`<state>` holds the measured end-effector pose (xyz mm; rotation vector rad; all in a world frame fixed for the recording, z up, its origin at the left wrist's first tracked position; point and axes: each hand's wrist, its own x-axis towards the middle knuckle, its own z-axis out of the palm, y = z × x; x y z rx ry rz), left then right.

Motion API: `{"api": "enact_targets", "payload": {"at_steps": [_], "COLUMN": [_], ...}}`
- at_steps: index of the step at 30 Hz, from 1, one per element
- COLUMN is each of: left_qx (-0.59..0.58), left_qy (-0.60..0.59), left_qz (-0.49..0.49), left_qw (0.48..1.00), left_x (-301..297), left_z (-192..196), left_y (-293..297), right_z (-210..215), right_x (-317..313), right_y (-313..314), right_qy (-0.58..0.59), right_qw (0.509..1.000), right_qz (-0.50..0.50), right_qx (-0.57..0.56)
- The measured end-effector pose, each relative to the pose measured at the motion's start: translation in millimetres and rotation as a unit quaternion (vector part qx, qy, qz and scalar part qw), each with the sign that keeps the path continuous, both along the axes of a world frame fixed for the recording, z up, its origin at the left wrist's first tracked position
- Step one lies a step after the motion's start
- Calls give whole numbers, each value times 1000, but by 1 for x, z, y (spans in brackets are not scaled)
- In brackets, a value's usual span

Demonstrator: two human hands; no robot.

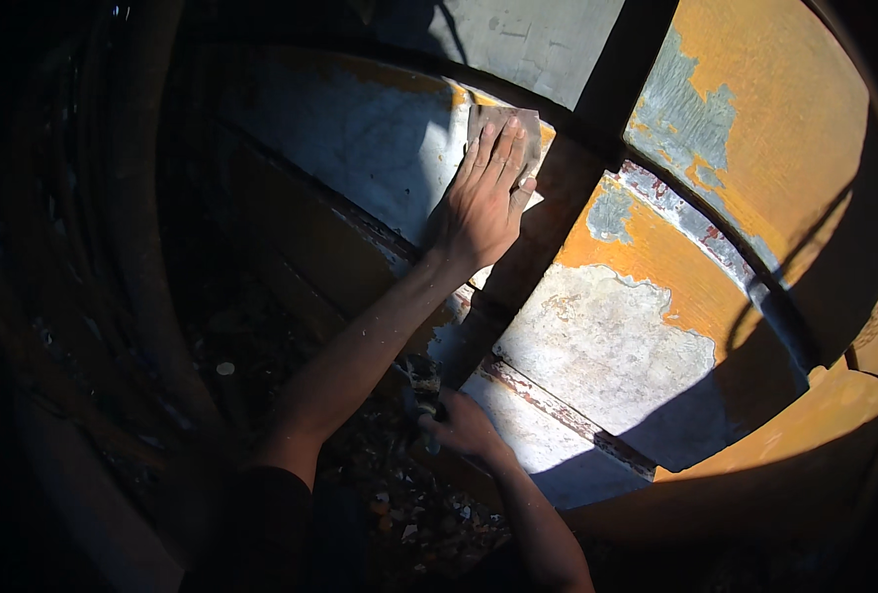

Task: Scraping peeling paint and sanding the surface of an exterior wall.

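Note:
My left hand (488,203) lies with its fingers stretched forward over a grey-brown sheet of sandpaper (475,121), holding it flat against the panel. Under and around it, the pale, stripped panel (399,138) has bits of orange paint along its upper edge. Lower down, my right hand (467,427) is closed at the shaded lower end of a dark upright bar (518,267). Its fingers are curled about a dark object with a dull shine (424,390), too shadowed to name.
To the right, curved panels carry peeling orange paint (785,109) and a large bare whitish patch (607,336). Dark raised ribs (726,237) divide them. An orange ledge (805,420) juts out at lower right. Shaded, littered ground (409,514) lies below, and a curved pole (147,198) rises at left.

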<state>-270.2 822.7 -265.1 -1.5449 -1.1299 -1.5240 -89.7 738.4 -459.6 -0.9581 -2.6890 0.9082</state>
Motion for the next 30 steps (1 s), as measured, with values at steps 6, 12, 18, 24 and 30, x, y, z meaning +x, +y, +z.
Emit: {"api": "enact_targets", "payload": {"at_steps": [6, 12, 18, 24, 30], "left_qx": [-16, -10, 10, -121, -27], "left_qy": [-43, 32, -7, -228, 35], "left_qz": [15, 16, 19, -158, 1], "left_qw": [999, 999, 1000, 953, 999], "left_x": [-30, -27, -36, -63, -37], "left_z": [28, -13, 3, 27, -17], "left_y": [-8, 2, 2, -5, 8], "right_z": [15, 10, 25, 19, 47], "right_x": [-3, 6, 7, 7, 6], "right_y": [-9, -5, -13, -9, -9], "right_qy": [-6, 19, -26, 18, 78], "right_qw": [1000, 999, 999, 997, 994], "right_qz": [5, -9, -8, -28, -51], "right_qx": [17, 28, 42, 63, 55]}}
